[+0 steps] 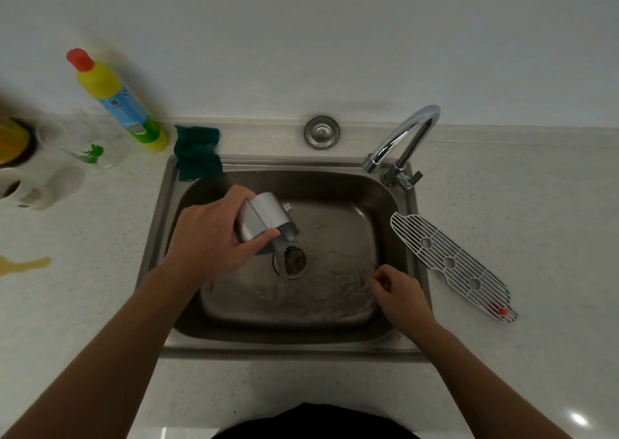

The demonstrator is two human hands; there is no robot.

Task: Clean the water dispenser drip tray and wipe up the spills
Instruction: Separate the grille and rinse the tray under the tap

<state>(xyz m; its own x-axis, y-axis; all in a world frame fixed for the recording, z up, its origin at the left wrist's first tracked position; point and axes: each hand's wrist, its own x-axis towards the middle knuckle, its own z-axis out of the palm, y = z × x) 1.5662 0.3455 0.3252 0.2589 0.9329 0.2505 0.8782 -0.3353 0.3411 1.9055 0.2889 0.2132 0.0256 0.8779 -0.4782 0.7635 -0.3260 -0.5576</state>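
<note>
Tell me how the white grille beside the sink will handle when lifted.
The grille looks thin and slatted, so probably light and fairly stiff, perhaps flexing slightly. It lies flat, one end over the sink rim, likely the easiest grip.

We look down on a stainless steel sink (284, 351) set into a pale speckled countertop (536, 204) that spreads to the sink's left, right and near side. Behind the sink rises a plain white wall (301, 36), a chrome faucet (427, 112) stands at its back right corner, and light glints on the counter to its near right.
</note>
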